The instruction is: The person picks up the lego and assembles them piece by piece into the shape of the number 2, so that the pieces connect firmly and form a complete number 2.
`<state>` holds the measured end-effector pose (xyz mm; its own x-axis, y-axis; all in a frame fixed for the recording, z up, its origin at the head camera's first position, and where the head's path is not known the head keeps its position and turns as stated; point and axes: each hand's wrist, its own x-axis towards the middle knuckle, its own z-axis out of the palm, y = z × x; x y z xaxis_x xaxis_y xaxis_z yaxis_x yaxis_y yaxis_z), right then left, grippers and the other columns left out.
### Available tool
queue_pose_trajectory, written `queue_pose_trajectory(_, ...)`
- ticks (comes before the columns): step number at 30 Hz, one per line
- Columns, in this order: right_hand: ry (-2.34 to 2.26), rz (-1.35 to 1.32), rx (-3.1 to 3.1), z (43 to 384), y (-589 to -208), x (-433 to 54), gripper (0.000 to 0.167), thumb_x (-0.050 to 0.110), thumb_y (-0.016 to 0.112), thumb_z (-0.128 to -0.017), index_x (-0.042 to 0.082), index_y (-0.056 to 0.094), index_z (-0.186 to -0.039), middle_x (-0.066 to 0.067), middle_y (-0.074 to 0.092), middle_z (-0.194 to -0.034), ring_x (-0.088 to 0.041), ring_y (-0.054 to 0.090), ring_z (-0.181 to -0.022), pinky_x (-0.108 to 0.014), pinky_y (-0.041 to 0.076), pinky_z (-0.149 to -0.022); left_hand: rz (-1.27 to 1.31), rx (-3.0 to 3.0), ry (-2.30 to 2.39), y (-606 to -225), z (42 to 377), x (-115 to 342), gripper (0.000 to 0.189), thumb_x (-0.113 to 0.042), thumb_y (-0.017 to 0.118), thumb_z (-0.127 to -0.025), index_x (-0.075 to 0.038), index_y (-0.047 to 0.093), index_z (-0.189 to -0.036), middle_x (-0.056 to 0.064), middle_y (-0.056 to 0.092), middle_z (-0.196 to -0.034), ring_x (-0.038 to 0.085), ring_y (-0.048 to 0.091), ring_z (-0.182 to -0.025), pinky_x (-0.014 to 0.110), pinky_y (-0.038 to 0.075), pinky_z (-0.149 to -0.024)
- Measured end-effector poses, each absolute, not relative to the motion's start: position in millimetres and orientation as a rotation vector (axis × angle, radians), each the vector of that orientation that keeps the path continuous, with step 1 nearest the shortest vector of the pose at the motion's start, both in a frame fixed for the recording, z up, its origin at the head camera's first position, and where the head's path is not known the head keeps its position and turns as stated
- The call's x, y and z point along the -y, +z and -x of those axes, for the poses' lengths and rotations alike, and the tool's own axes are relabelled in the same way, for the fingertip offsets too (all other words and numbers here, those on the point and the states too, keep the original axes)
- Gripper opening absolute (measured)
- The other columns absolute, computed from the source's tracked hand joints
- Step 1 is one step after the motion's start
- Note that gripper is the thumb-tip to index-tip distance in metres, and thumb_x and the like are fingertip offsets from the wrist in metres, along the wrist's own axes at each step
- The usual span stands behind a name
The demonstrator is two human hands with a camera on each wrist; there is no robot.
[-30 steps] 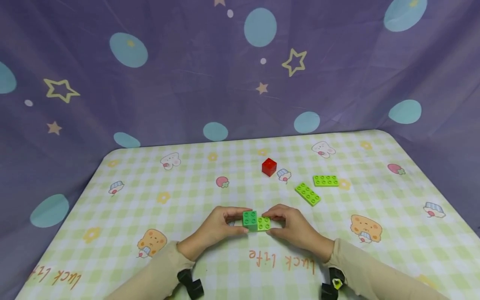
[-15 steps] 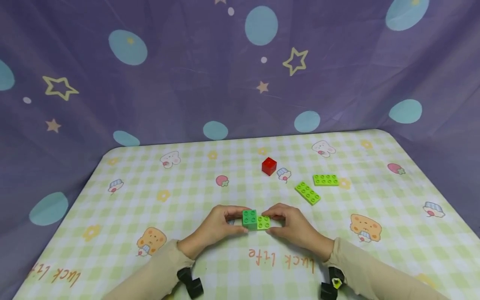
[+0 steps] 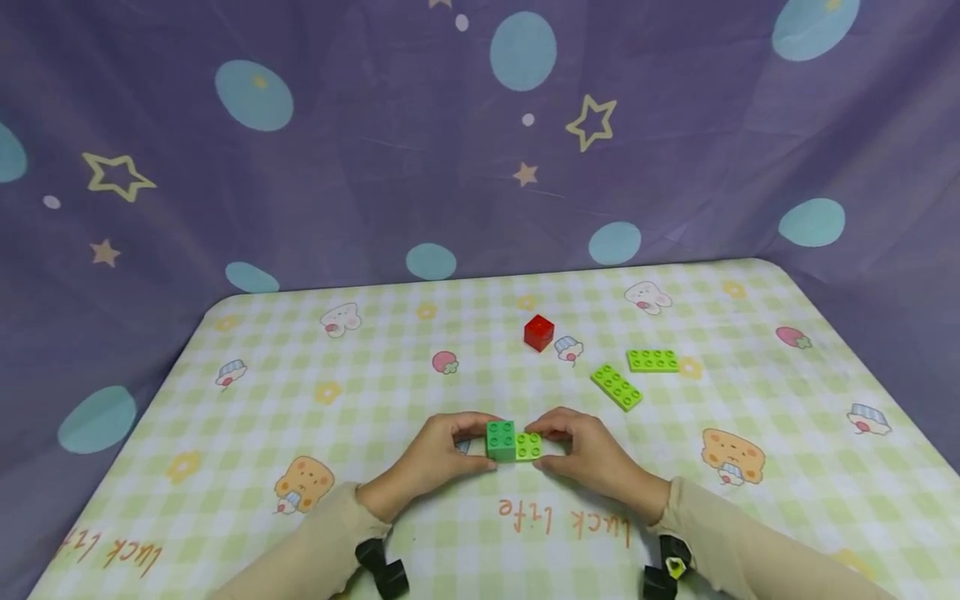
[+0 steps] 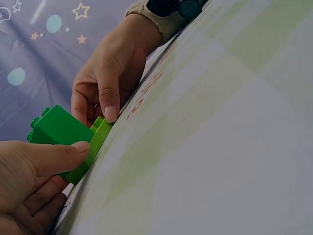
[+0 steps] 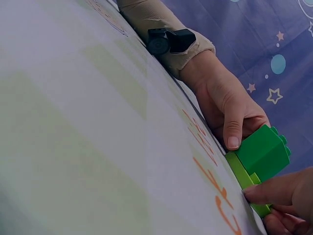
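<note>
steady pinch, next to no change

from where i sit, hardly anything is different over the last second: both hands stay where they were, and nothing on the tablecloth (image 3: 390, 358) has shifted that i can make out. i read this as a moment of holding two pieces together; the join already looks closed, though i can't tell how firmly it is pressed.

the green block (image 3: 501, 442) sits between the hands, upright on the left-hand part of a flat lime block (image 3: 528, 447). i have the left hand (image 3: 431, 457) pinching the green block, thumb on the near side, its grip opened about as wide as the block. the right hand (image 3: 592, 457) pinches the free end of the flat lime block, thumb near, fingertip on the far side, low over the cloth.

beyond the gap between the hands i see a red block (image 3: 538, 332). past the right hand lie a slanted flat block (image 3: 617, 387) and, farther out, a straight flat block (image 3: 652, 361), neither touched.
</note>
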<state>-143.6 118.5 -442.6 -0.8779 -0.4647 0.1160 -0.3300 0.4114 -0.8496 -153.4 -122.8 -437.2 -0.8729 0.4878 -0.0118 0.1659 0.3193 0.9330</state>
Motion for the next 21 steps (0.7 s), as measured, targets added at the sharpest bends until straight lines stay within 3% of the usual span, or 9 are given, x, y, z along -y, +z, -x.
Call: queue_pose_trajectory(21, -1.595, 0.602, -2.372, 153.0, -434.6, -132.2, 0.029, 0.015, 0.073, -0.083, 0.003, 0.067, -0.109, -0.008, 0.066, -0.108, -0.02, 0.062, -0.094, -0.025, 0.052, -0.082, -0.6, -2.315, 1.583, -441.3, 153.5, 122.2, 0.044, -0.005, 0.082, -0.07, -0.008, 0.068, -0.112, 0.003, 0.07, -0.106, 0.013, 0.065, -0.099, 0.023, 0.049, -0.089)
